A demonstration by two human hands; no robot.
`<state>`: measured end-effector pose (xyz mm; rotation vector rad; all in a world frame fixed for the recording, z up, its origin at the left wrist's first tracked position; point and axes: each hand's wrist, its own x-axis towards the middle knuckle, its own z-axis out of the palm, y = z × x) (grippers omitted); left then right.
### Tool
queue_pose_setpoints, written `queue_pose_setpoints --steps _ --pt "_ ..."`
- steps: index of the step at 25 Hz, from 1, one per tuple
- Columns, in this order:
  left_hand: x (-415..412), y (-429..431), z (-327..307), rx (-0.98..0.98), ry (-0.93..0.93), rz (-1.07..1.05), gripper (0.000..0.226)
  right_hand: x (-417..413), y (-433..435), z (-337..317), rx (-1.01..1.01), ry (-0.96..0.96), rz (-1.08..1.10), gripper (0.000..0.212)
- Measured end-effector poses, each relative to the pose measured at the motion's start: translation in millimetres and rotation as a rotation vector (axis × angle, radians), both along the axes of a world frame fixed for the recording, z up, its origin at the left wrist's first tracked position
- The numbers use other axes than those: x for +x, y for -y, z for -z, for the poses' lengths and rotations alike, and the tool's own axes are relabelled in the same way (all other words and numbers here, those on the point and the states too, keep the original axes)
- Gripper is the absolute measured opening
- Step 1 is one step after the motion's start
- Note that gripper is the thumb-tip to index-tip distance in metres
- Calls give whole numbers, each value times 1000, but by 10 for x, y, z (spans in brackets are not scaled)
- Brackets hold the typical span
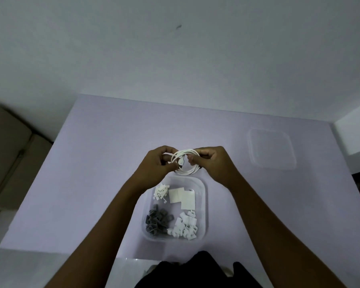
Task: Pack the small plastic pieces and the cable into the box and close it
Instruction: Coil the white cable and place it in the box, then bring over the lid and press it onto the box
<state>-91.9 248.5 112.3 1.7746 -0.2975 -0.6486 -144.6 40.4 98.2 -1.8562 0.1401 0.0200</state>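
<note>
A white cable is wound into a small coil, held above the far end of the clear plastic box. My left hand grips the coil's left side near a plug end. My right hand pinches its right side. Inside the box lie small white plastic pieces at the far left, white flat squares in the middle, dark grey pieces at the near left and more white pieces at the near right. The clear lid lies flat on the table, far right.
The lilac table ends at a white wall behind. A white ledge stands past the table's right edge. Beige furniture sits to the left, below table height. Dark clothing shows at the near edge.
</note>
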Motion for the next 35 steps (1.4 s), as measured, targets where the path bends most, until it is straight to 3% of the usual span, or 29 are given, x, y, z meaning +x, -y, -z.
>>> queue_pose_setpoints --steps 4,6,12,16,23,26,35 --pt "-133 101 403 232 52 -162 8 -131 -234 326 -57 13 26 18" --pt "-194 140 506 316 13 -179 13 -159 -321 432 -59 -10 54 19" --pt "-144 -14 626 154 -57 -46 19 -122 -323 546 -38 -79 135 18" --pt "-200 -102 777 157 86 32 21 -112 -312 712 41 -240 146 28" --pt "-639 -137 1379 423 185 -159 24 -378 -471 1362 -160 -430 -2 10" --pt "-769 -147 1615 558 191 -114 9 -481 -604 1635 -272 -455 -39 33" --pt "-722 -131 1806 722 160 -5 9 -557 -644 1924 -416 -442 -73 24"
